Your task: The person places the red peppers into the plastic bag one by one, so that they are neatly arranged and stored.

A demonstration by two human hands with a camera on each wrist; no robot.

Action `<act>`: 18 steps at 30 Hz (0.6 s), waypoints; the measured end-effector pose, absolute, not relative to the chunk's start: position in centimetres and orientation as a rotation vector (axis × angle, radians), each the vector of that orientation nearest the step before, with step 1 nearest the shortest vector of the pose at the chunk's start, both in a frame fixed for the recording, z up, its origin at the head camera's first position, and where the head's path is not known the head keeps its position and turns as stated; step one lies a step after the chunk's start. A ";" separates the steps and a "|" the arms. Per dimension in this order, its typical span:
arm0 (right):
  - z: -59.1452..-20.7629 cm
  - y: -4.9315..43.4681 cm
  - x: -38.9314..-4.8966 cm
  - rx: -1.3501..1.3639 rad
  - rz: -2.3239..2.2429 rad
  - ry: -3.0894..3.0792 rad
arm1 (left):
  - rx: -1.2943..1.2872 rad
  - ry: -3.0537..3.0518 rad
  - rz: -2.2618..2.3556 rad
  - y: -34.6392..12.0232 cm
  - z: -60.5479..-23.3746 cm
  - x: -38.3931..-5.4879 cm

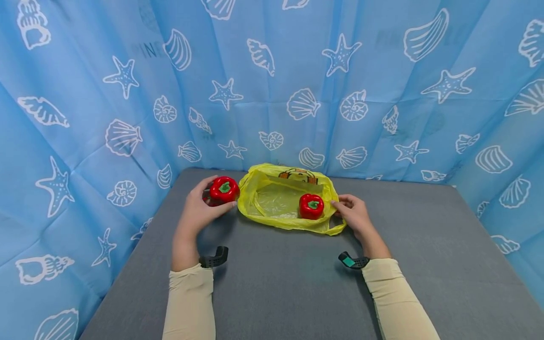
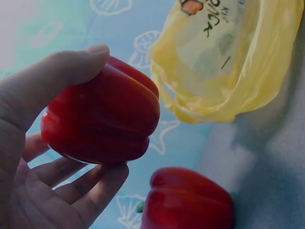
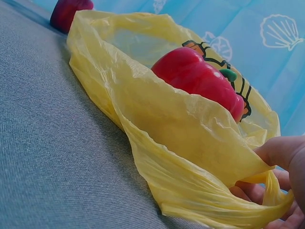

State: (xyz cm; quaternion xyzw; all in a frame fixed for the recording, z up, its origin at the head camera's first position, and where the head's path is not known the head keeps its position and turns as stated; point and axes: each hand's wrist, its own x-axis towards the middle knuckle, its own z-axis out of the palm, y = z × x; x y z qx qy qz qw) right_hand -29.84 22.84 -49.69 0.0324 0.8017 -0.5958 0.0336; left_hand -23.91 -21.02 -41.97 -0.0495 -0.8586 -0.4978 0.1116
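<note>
My left hand [image 1: 196,208] grips a red bell pepper [image 1: 225,190] between thumb and fingers, left of the yellow plastic bag [image 1: 272,222]. In the left wrist view, the held pepper [image 2: 102,114] is raised, and a second red bell pepper [image 2: 190,202] sits on the table below it. The bag lies with its mouth spread wide. Another red bell pepper [image 1: 311,207] with a green stem is inside, at the bag's right end. My right hand [image 1: 354,212] pinches the bag's right rim near its handle loop; some of its fingers are hidden behind the plastic [image 3: 238,191].
The grey table [image 1: 289,283] extends in front of the bag and off to the right. Behind it and along both sides hangs a blue curtain [image 1: 272,85] with white shell and starfish prints. Black bands [image 1: 214,258] sit on both wrists.
</note>
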 end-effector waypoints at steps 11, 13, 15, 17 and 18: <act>-49.7 22.9 -29.9 0.094 -1.832 2.472 | -0.201 -2.520 -1.461 -19.6 -42.5 -24.6; -49.7 22.9 -29.8 0.091 -1.830 2.473 | -0.204 -2.518 -1.472 -19.4 -42.6 -24.6; -49.6 22.8 -29.8 0.088 -1.827 2.475 | -0.211 -2.519 -1.479 -19.2 -42.6 -24.6; -49.6 22.9 -29.7 0.086 -1.827 2.475 | -0.216 -2.516 -1.497 -19.0 -42.6 -24.7; -49.6 22.9 -29.7 0.084 -1.826 2.475 | -0.217 -2.513 -1.509 -18.9 -42.7 -24.7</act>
